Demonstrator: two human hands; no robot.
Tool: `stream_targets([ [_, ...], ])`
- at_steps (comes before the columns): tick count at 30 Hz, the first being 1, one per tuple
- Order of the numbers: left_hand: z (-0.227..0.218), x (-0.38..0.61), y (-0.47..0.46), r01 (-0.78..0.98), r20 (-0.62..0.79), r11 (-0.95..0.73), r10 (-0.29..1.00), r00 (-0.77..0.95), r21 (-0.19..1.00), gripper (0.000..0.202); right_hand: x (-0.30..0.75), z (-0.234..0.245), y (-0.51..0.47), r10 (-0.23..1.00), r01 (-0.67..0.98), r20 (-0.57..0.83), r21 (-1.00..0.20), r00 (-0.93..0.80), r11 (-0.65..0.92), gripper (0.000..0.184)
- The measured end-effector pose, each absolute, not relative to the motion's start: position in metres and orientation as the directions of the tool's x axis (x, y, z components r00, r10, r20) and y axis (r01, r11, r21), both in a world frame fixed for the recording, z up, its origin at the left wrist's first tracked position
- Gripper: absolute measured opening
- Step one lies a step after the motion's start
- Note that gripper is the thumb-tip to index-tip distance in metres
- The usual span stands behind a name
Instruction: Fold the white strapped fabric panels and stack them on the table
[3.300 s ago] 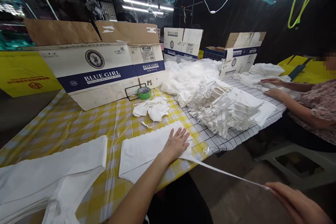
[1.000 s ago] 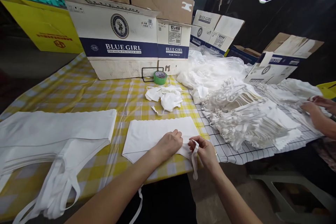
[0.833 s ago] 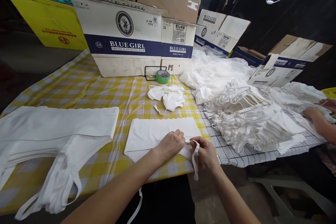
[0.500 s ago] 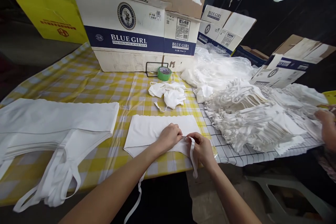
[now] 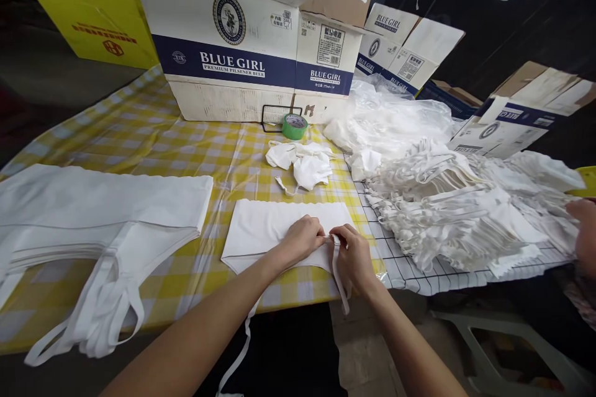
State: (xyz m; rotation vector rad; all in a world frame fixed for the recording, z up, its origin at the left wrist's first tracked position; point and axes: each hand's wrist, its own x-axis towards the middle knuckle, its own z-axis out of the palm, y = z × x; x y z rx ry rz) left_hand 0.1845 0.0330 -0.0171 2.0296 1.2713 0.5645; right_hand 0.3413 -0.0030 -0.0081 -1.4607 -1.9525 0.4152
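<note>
A white strapped top (image 5: 261,229), like a camisole or bra top, lies flat before me on the checked cloth. My left hand (image 5: 305,237) rests over it, fingers pinched at the base of a thin white strap. Close beside it, my right hand (image 5: 351,254) pinches the same strap (image 5: 336,267), whose loose end hangs down past the table edge. The exact spot between the fingertips is too small to make out. Another strap (image 5: 242,350) dangles over my lap. To the left lies a stack of like white tops (image 5: 107,198), their straps drooping over the edge.
Behind stand a beer carton (image 5: 223,99), a roll of green tape (image 5: 294,127) and a small crumpled heap of white fabric (image 5: 307,164). Piled white garments (image 5: 456,217) and plastic bags (image 5: 391,115) fill the right. Another person's hand (image 5: 584,229) shows at the far right edge.
Both hands stay at the strap, with my right fingers shifted slightly. The strap hangs a little straighter. The view has moved slightly.
</note>
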Motion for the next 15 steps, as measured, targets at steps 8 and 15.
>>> stream_targets([
  [8,-0.0164,0.1839,0.0332,0.602,0.029,-0.322,0.896,0.444,0.731,0.016,0.3456,-0.0044,0.0005,0.931,0.743,0.292,-0.568,-0.221,0.354,0.026],
  [15,-0.0140,0.1830,0.0324,0.605,0.018,-0.319,0.893,0.449,0.730,0.017,0.3471,-0.0036,0.0019,0.927,0.746,0.279,-0.555,-0.249,0.367,0.026],
])
